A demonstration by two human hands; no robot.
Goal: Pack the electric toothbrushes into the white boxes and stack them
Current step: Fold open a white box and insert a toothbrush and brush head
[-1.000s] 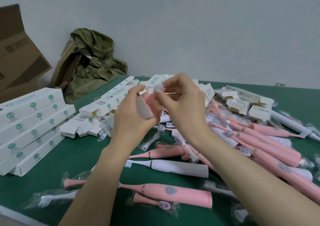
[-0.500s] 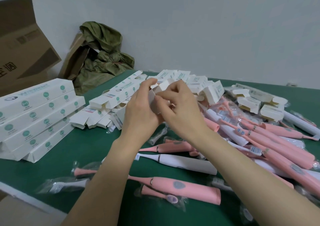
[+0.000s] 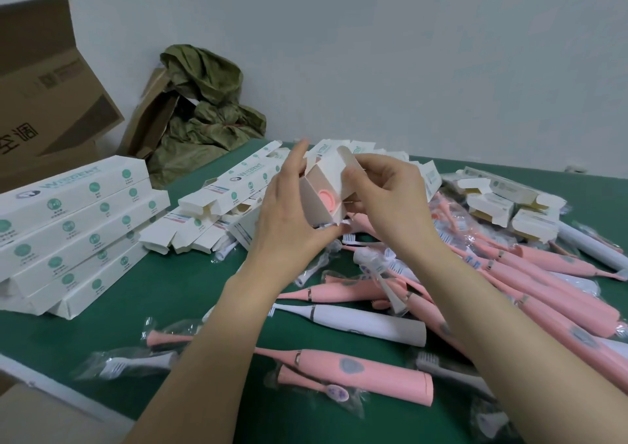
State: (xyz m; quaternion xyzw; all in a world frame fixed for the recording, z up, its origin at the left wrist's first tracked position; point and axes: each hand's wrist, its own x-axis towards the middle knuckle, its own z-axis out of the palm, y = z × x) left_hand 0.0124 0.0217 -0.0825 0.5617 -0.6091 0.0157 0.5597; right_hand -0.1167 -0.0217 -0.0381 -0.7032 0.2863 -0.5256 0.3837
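A white box (image 3: 321, 185) is held end-on above the green table (image 3: 176, 294), its open end toward me. The round pink base of a toothbrush (image 3: 327, 199) shows inside it. My left hand (image 3: 289, 219) grips the box from the left and underneath. My right hand (image 3: 390, 202) pinches the box's end flap from the right. Loose pink toothbrushes (image 3: 367, 372) and a white toothbrush (image 3: 360, 323) lie below my arms. A stack of closed white boxes (image 3: 68, 226) sits at the left.
Empty open boxes (image 3: 217, 205) are piled behind my hands, and more lie at the back right (image 3: 503, 202). Bagged brush heads (image 3: 132, 363) are scattered near the front edge. Brown cartons (image 3: 44, 104) and a green bag (image 3: 207, 110) stand at the far left.
The box's open end has turned toward me, so the pink toothbrush base now shows inside. My right hand has shifted onto the end flap.
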